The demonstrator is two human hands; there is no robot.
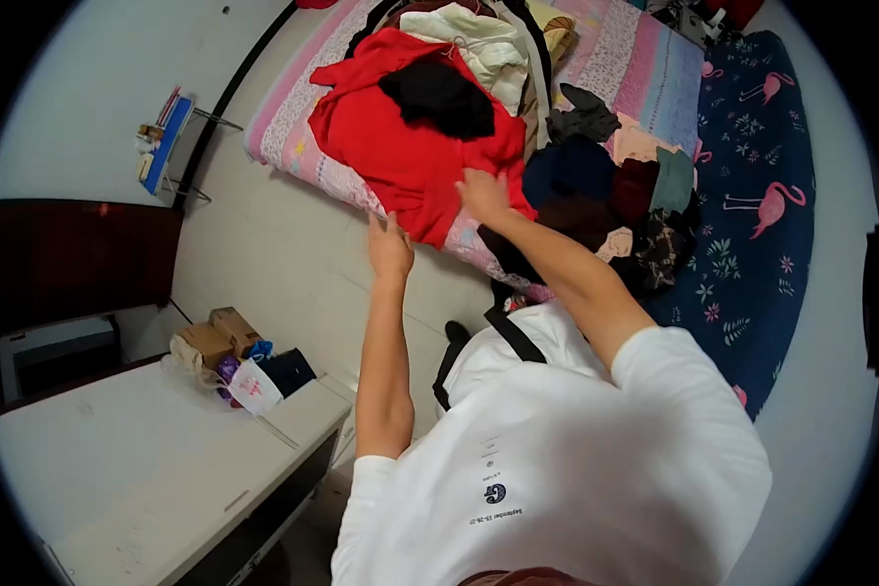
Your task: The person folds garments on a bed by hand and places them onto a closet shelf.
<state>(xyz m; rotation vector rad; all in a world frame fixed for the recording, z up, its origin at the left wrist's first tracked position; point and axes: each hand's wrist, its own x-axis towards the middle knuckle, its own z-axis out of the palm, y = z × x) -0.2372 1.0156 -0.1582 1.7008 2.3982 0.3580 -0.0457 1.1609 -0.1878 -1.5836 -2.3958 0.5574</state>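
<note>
A large red garment (376,132) lies spread over the near edge of the bed, its lower end hanging toward the floor. A crumpled black cloth (439,100) rests on top of it. At the garment's lower left edge is my left hand (391,249), its fingers closed on the red cloth. My right hand (483,198) grips the same garment near its lower right side, fingers bent into the fabric. A cream-white garment (469,44) lies bunched above the red one.
Folded and heaped dark clothes (576,176) lie right of the red garment. The bed (645,39) has a pink patterned cover; a navy flamingo cloth (752,205) runs along the right. A white cabinet (146,459) with boxes (210,342) stands lower left. A small blue shelf (168,145) stands by the wall.
</note>
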